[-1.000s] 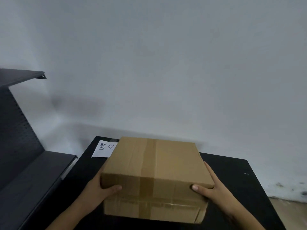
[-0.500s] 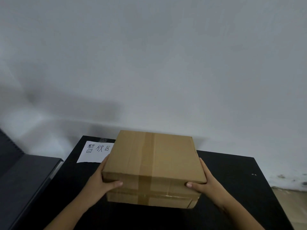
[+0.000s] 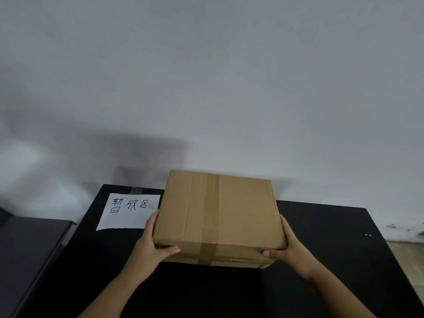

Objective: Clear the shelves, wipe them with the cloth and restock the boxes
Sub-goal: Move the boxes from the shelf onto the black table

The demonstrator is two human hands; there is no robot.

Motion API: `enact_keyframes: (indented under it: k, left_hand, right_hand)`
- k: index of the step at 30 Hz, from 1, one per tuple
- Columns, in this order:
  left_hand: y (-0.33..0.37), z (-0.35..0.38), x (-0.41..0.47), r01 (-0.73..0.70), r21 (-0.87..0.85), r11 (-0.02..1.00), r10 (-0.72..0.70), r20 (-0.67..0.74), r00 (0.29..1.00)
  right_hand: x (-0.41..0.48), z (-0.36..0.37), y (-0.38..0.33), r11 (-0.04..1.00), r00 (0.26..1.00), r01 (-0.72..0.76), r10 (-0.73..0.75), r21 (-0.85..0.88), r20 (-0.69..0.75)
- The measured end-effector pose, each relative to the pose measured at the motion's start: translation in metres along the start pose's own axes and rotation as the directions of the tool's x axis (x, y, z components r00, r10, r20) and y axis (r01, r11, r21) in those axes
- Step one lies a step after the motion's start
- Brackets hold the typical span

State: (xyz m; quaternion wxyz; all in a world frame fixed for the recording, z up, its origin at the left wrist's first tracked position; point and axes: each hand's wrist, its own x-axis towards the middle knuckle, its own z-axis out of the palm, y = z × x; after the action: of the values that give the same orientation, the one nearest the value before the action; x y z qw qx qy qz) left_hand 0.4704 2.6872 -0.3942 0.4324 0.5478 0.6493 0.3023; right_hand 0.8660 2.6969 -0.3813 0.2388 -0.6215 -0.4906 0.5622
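A brown cardboard box, taped down its middle, is low over or on the black table, near its far edge by the wall. My left hand grips the box's left side, thumb across the front face. My right hand grips the right side the same way. Whether the box's underside touches the table is hidden. No cloth is in view.
A white paper sheet with handwritten characters lies on the table's far left corner, just left of the box. A dark grey shelf board sits lower at the left. A pale wall rises behind the table; floor shows at the right.
The box has moved away from me toward the wall and lower onto the table with both hands on it. The view has turned right, so the shelf unit has slid out at the left.
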Motion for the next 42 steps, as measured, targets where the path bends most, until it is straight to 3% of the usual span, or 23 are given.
enact_keyframes:
  k: [13, 18, 22, 27, 33, 42]
  left_hand:
    - [-0.033, 0.001, 0.03, 0.051, 0.015, 0.999, -0.052, 0.024, 0.998]
    - [-0.036, -0.004, 0.03, 0.065, 0.019, 0.998, -0.067, 0.094, 0.993]
    - [-0.031, -0.021, 0.029, 0.026, 0.085, 0.996, -0.039, 0.155, 0.987]
    - [-0.013, -0.056, 0.023, -0.028, 0.232, 0.972, 0.019, 0.043, 0.999]
    - [0.008, -0.109, -0.004, -0.068, 0.339, 0.938, 0.104, -0.091, 0.99]
    - [0.039, -0.189, -0.097, -0.028, 0.316, 0.948, 0.134, -0.32, 0.938]
  right_hand:
    - [0.037, 0.007, -0.004, 0.999, 1.0, -0.007, 0.007, -0.053, 0.0]
    - [0.033, 0.006, -0.004, 0.993, 0.998, -0.06, 0.062, -0.099, 0.022]
    - [0.027, -0.006, -0.021, 0.987, 0.995, -0.086, 0.078, -0.133, -0.062]
    - [0.017, -0.01, -0.059, 0.943, 0.991, -0.028, -0.017, -0.331, -0.131]
    - [0.004, 0.019, -0.105, 0.839, 0.987, 0.082, -0.145, -0.537, -0.076]
    - [-0.012, 0.1, -0.182, 0.623, 0.923, 0.363, -0.342, -0.693, 0.176]
